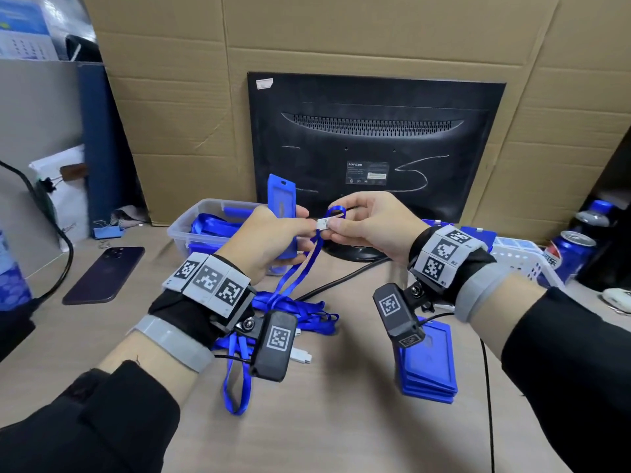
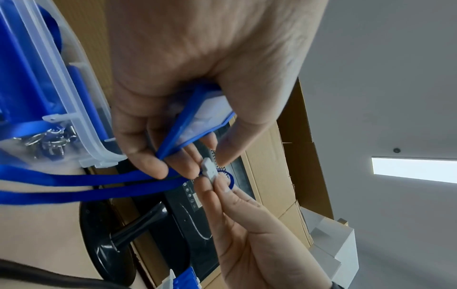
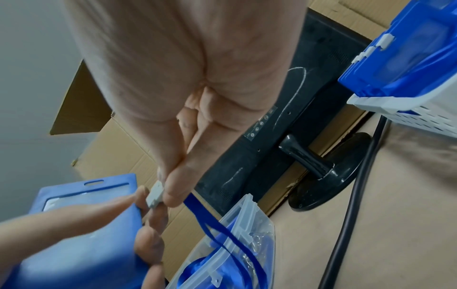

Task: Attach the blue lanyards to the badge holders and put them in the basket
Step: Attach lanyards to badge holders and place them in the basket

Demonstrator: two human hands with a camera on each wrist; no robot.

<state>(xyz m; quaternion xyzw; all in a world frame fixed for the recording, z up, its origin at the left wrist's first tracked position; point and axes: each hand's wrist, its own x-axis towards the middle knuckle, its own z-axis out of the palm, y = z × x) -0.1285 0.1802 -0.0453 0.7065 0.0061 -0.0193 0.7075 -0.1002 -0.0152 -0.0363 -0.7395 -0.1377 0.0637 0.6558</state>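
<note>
**Lanyards: one being fitted, finished work in basket, stock remaining**

Lanyard (image 1: 300, 268) under inspection hangs between both hands above the desk (image 1: 341, 421), not yet joined to its holder. The left hand (image 1: 269, 240) grips a blue badge holder (image 1: 281, 196) upright, slot end up, and its fingertips also steady the white clasp (image 1: 323, 224). The right hand (image 1: 368, 227) pinches that clasp between thumb and forefinger, a small loop of cord standing just beyond it. The loop appears not to be threaded through the slot, though fingers cover part of the joint.

Done: the white basket (image 3: 420, 115) at the right already holds blue holders with white clasps, their count unreadable.

Outstanding: a tangle of loose lanyards (image 1: 300, 312) lies on the desk beneath the hands, a stack of bare holders (image 1: 426, 370) sits near the right wrist, and a clear tub (image 1: 191, 230) behind holds more straps. Judgement: task partway, several units left.
</note>
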